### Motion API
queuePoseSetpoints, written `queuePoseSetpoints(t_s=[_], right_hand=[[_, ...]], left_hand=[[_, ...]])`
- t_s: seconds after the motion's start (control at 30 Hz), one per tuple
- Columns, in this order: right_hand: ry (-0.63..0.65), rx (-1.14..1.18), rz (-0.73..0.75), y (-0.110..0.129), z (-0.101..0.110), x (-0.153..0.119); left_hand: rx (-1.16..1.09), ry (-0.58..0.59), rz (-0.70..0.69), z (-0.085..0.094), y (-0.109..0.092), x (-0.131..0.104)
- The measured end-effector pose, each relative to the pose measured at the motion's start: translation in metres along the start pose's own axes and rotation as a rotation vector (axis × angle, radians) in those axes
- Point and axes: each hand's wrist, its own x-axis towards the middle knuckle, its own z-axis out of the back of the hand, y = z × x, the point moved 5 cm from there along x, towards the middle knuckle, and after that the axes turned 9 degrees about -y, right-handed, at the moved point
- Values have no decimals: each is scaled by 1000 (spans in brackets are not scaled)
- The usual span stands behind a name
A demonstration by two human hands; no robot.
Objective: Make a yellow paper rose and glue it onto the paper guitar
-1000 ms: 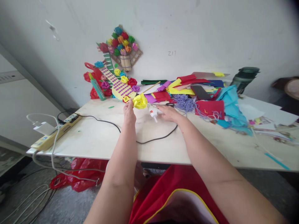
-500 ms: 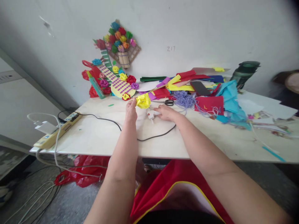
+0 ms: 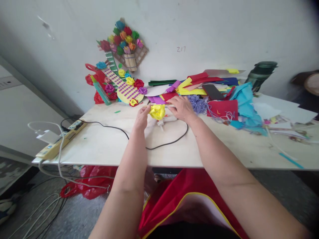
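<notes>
My left hand [image 3: 143,117] is closed, with thumb and fingers pinching the edge of a yellow crepe-paper flower [image 3: 157,112] held just above the table. Close to its right side is my right hand [image 3: 181,108], palm down with bent fingers spread apart, above the place where the black-handled scissors lie. It hides their handles; whether the fingers touch them I cannot make out. Below the flower lies a white hot glue gun [image 3: 160,123], partly covered, its black cord [image 3: 169,144] curving over the tabletop.
A paper guitar with flowers [image 3: 129,90] leans at the back left beside a green glue bottle [image 3: 101,91]. Purple yarn [image 3: 198,103], coloured paper strips, a phone [image 3: 213,92] and a dark bottle [image 3: 261,75] are at the right. A power strip [image 3: 61,137] sits on the left edge.
My right hand has left the glue gun and moved up and slightly right, over the scissors. The yellow flower has shifted a little to the right and down in my left hand.
</notes>
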Motion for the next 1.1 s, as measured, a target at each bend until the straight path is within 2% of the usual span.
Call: queuePoseSetpoints(t_s=[0.13,0.33,0.47,0.77,1.1], right_hand=[[191,136,-79,-5,-12,-4],[330,345,-166,-18,-22,-4],[294,441,-201,-19,-20,-4],[153,365,-295,-17,-25,-2],[151,402,-332,-15,-25,-2]], left_hand=[[32,59,39,-4,2,-3],[61,208,78,-10,1,-7],[71,203,98,-11,0,-8],[97,203,162,-11,5,-8],[93,218,174,-17,2,-13]])
